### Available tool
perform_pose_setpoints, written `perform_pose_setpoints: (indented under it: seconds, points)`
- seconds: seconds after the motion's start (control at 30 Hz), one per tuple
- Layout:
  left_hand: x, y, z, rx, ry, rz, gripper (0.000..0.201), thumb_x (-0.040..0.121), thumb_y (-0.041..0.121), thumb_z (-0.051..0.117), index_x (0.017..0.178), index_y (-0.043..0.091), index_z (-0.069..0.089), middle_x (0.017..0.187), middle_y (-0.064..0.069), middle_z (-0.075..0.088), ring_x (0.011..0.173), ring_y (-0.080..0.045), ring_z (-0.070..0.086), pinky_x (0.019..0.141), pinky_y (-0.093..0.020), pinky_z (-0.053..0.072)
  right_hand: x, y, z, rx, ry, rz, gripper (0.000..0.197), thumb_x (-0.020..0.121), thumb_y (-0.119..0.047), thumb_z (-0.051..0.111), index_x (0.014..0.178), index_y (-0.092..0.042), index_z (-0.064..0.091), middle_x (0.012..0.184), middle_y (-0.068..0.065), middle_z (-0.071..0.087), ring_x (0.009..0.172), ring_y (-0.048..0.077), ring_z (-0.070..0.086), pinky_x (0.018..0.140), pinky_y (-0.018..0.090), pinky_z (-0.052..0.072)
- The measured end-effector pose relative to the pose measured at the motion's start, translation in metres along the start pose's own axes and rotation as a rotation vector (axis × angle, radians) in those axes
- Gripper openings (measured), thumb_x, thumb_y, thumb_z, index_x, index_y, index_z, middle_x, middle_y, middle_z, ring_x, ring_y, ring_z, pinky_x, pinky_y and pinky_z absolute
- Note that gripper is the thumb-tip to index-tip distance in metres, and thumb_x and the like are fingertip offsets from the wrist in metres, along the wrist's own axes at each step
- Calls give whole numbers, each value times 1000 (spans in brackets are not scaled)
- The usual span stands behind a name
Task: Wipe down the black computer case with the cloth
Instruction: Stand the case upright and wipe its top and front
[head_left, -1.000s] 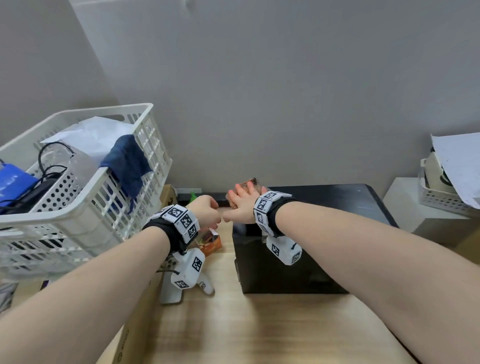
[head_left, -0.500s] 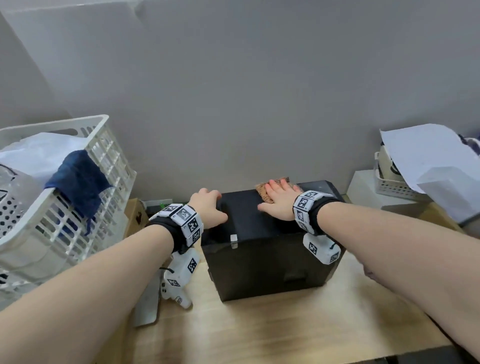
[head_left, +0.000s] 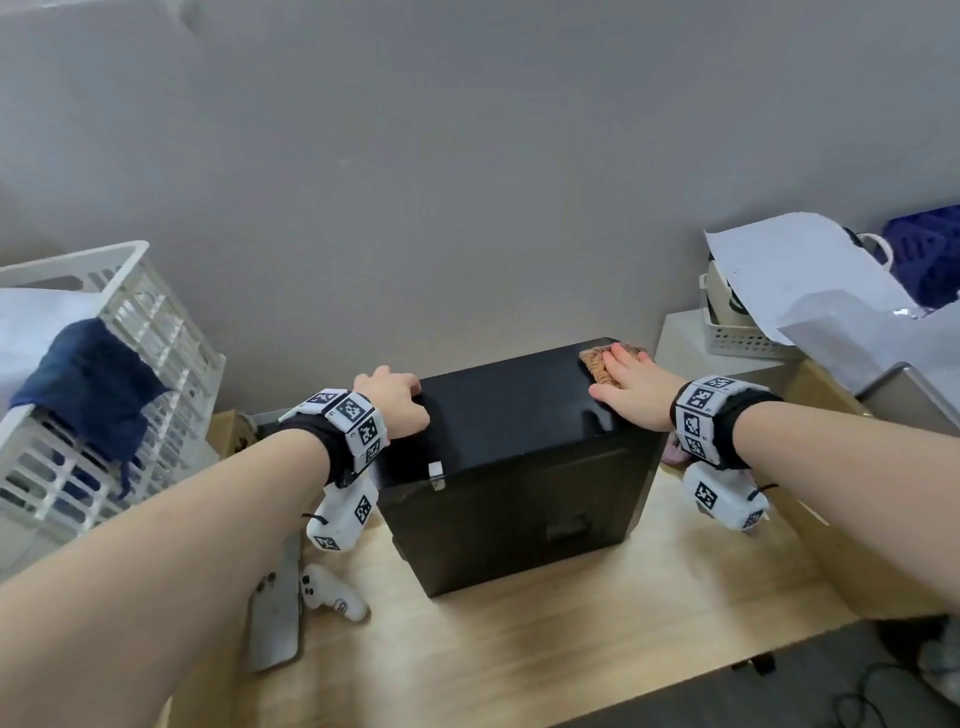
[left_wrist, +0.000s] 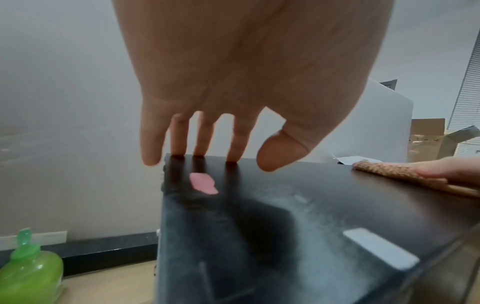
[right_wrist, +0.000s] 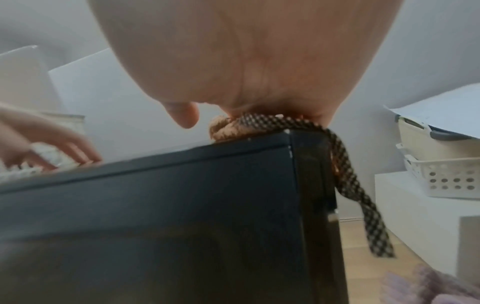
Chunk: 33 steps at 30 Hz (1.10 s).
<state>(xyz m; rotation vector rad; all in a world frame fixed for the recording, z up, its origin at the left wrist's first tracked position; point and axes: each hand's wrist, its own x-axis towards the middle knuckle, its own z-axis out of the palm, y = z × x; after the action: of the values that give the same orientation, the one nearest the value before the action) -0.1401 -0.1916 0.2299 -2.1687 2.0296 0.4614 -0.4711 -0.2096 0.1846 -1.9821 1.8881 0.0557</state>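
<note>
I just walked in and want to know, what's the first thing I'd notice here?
The black computer case standing in the middle of the wooden table, with both hands on its top. The right hand presses a brown checked cloth flat on the far right corner; the left hand rests its fingers on the far left edge.

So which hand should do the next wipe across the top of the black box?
The right hand: it already presses the cloth flat on the computer case at its far corner. The left hand only steadies the opposite edge.
</note>
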Motion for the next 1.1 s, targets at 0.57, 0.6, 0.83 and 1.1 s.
perform_pose_setpoints:
  seconds: [0.57, 0.6, 0.83, 1.1]
  points:
    - [-30, -38, 8, -466, 104, -83, 40, 84, 16, 48, 122, 8, 60, 129, -18, 56, 113, -36, 56, 94, -39, 48, -73, -206, 66, -294, -53, -557, 97, 83, -78, 29, 158, -24, -3, 166, -3, -6, 151, 33, -12, 122, 50, -1]
    - [-30, -41, 8, -476, 95, -63, 34, 86, 19, 46, 113, 8, 65, 121, -17, 61, 107, -35, 59, 92, -39, 50, -73, -208, 67, -313, -54, -592, 97, 84, -77, 30, 158, -24, -3, 166, -4, -7, 151, 33, -13, 122, 50, -1]
    - [-32, -46, 18, -523, 75, 1, 33, 96, 27, 37, 82, 11, 63, 99, -9, 63, 97, -29, 58, 88, -40, 46, -76, -142, 54, -335, -27, -738, 78, 93, -69, 26, 158, -32, 2, 165, -11, -7, 151, 16, -12, 123, 42, -3]
    - [-28, -51, 19, -598, 58, -61, 43, 101, 36, 32, 97, 11, 66, 115, -18, 62, 104, -34, 57, 88, -36, 41, -58, -91, 21, -301, -66, -459, 72, 97, -65, 23, 157, -32, 0, 165, -10, -9, 151, 17, -12, 123, 44, -3]
